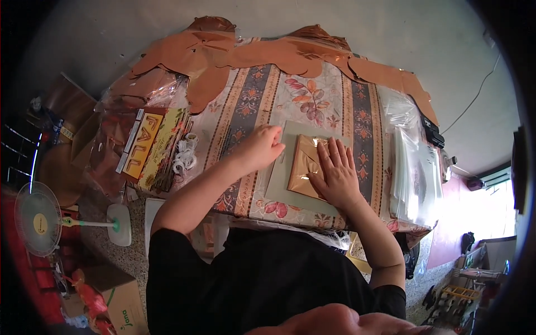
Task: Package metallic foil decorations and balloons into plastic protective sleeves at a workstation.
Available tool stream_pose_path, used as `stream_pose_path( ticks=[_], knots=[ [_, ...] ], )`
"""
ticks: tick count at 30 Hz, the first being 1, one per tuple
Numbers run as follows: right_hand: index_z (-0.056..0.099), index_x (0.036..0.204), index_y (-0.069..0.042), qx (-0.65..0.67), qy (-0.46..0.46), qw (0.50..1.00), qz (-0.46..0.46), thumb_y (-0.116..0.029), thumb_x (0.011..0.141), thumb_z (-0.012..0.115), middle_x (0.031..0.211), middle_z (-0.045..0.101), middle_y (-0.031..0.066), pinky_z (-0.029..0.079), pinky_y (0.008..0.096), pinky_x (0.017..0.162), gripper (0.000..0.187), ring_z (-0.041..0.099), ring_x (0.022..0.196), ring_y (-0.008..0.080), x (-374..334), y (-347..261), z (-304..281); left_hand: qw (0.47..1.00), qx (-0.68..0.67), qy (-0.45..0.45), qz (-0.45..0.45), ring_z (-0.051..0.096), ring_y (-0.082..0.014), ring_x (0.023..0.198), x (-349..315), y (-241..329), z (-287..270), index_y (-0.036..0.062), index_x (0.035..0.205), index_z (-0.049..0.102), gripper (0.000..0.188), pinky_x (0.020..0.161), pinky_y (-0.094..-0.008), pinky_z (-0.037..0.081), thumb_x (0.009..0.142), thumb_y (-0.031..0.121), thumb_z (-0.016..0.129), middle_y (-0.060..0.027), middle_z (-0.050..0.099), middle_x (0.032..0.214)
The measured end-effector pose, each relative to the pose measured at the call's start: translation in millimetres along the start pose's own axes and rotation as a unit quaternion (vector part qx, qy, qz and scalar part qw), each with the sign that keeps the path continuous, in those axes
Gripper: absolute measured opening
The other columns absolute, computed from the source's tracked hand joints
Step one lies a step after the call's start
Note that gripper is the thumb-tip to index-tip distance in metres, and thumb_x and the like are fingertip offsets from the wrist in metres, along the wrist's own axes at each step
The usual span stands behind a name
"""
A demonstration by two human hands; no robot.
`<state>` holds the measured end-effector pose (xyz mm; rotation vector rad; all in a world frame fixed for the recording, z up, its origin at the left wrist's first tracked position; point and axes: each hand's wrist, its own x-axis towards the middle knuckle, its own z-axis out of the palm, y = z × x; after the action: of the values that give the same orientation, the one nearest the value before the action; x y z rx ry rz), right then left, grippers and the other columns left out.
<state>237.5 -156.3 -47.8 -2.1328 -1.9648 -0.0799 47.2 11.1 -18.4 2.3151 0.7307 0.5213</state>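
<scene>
A tan envelope (303,162) with a shiny clear wrapping lies on a flat grey-green board (277,188) on the table. My right hand (337,177) rests flat over the envelope's right side, fingers stretched out. Just left of the envelope, by the board's upper left edge, my left hand (261,147) is closed with its fingers curled in. Whatever it may hold is hidden.
The table wears a patterned cloth (307,100). To the left sit a stack of printed cards (159,148) and several white rolls (185,153). Clear plastic sleeves (410,173) are piled at the right. Brown cut-out sheets (268,57) line the far edge. A fan (39,220) stands left.
</scene>
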Motion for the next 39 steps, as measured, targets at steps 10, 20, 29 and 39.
stream_pose_path(
  ticks=[10,20,29,39],
  knots=[
    [0.029,0.151,-0.009,-0.001,-0.007,1.0,0.002,-0.051,0.091,0.052,0.154,0.027,0.023,0.013,0.0502,0.118,0.077,0.022,0.145,0.0383,1,-1,1,0.98,-0.177,-0.06,-0.068,0.06,-0.0127,0.062,48,-50,13,-0.0049,0.087,0.061,0.021,0.055,-0.0316,0.048,0.081,0.015,0.066,-0.0053,0.064,0.075],
    [0.027,0.152,-0.01,0.004,-0.019,1.0,0.008,-0.051,0.091,0.052,0.154,0.026,0.0228,0.009,0.05,0.118,0.078,0.02,0.145,0.038,0,1,2,0.949,-0.254,-0.118,-0.146,0.057,-0.0094,0.056,58,-23,11,-0.0006,0.08,0.059,0.016,0.049,-0.0266,0.044,0.086,0.013,0.066,-0.0035,0.06,0.069],
    [0.027,0.152,-0.011,-0.001,-0.021,1.0,-0.011,-0.052,0.09,0.053,0.154,0.028,0.0217,0.01,0.0534,0.117,0.079,0.02,0.145,0.0384,20,-10,5,0.992,-0.096,-0.036,-0.08,0.056,-0.0113,0.056,40,-42,2,-0.0008,0.083,0.06,0.018,0.052,-0.0279,0.045,0.088,0.015,0.067,-0.0014,0.058,0.062],
    [0.028,0.152,-0.01,-0.001,-0.011,1.0,-0.012,-0.051,0.09,0.053,0.154,0.028,0.0214,0.011,0.0535,0.117,0.078,0.021,0.145,0.0381,19,-10,6,0.956,0.241,0.149,0.075,0.05,-0.0306,0.113,-14,-41,15,0.0022,0.117,0.06,0.037,0.097,-0.0433,0.039,0.086,0.02,0.066,-0.0112,0.055,0.122]
  ],
)
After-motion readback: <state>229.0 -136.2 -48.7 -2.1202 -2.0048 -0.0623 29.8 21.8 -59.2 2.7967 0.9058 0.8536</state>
